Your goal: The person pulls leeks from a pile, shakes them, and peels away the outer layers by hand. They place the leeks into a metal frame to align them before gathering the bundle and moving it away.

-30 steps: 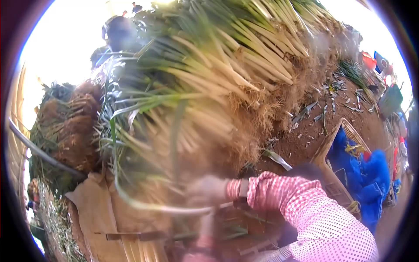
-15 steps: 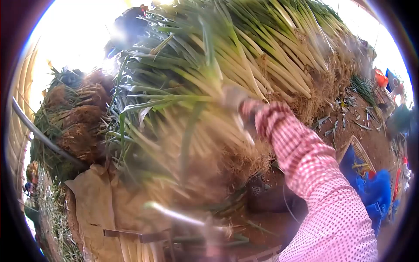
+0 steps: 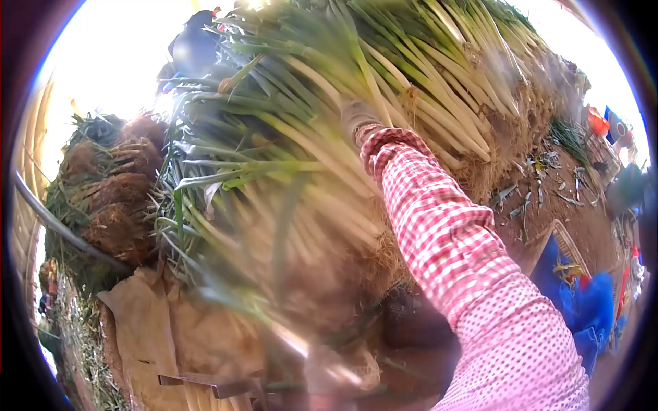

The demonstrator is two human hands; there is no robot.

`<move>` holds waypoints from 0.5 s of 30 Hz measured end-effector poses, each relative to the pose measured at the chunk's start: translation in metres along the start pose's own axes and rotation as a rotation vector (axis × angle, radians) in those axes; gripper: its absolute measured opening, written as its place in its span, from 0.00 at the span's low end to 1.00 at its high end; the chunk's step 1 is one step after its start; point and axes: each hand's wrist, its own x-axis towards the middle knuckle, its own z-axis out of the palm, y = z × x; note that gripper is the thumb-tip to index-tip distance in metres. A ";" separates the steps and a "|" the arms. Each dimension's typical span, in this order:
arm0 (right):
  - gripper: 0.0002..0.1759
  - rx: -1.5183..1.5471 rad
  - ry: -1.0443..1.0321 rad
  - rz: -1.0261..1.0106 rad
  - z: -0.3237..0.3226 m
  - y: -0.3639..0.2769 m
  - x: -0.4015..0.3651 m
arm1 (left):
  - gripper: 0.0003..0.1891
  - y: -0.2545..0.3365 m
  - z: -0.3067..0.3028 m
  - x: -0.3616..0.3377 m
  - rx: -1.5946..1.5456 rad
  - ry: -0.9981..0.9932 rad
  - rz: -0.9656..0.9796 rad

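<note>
A large pile of long green onions (image 3: 439, 89), with white stems and brown roots, fills the upper middle. My right hand (image 3: 359, 118), in a pale glove, reaches onto the stems there; its fingers are turned away and blurred. A checked pink sleeve (image 3: 432, 205) covers that arm. Low in the middle, my left hand (image 3: 332, 366), also gloved and smeared by motion, is closed around the stem of a single green onion (image 3: 286, 335). That onion's leaves point up and left.
A brown sheet (image 3: 144, 315) lies at the lower left, with a flat metal bar (image 3: 205, 385) over pale stems. Rooted bundles (image 3: 120, 198) are stacked at the left behind a curved pipe (image 3: 62, 229). Blue cloth (image 3: 589, 308) and a crate edge (image 3: 569, 246) are at the right.
My right hand has moved up and slightly left over the pile. My left hand and its green onion have shifted slightly, the onion now tilting more steeply.
</note>
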 end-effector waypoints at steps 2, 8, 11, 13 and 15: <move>0.28 0.010 -0.217 -0.176 -0.024 0.005 -0.009 | 0.16 -0.004 -0.003 -0.001 0.046 0.032 -0.031; 0.32 0.131 -0.075 0.102 -0.100 0.074 -0.123 | 0.18 0.005 0.060 -0.016 0.309 0.292 -0.105; 0.33 0.024 -0.161 0.027 -0.096 0.073 -0.123 | 0.18 -0.015 0.028 -0.001 0.468 0.092 0.046; 0.32 0.061 -0.232 0.077 -0.059 0.093 -0.097 | 0.19 -0.015 0.048 -0.014 0.440 0.086 0.105; 0.27 0.217 -0.423 0.146 -0.070 0.098 -0.087 | 0.20 -0.012 0.058 -0.021 0.397 0.018 0.163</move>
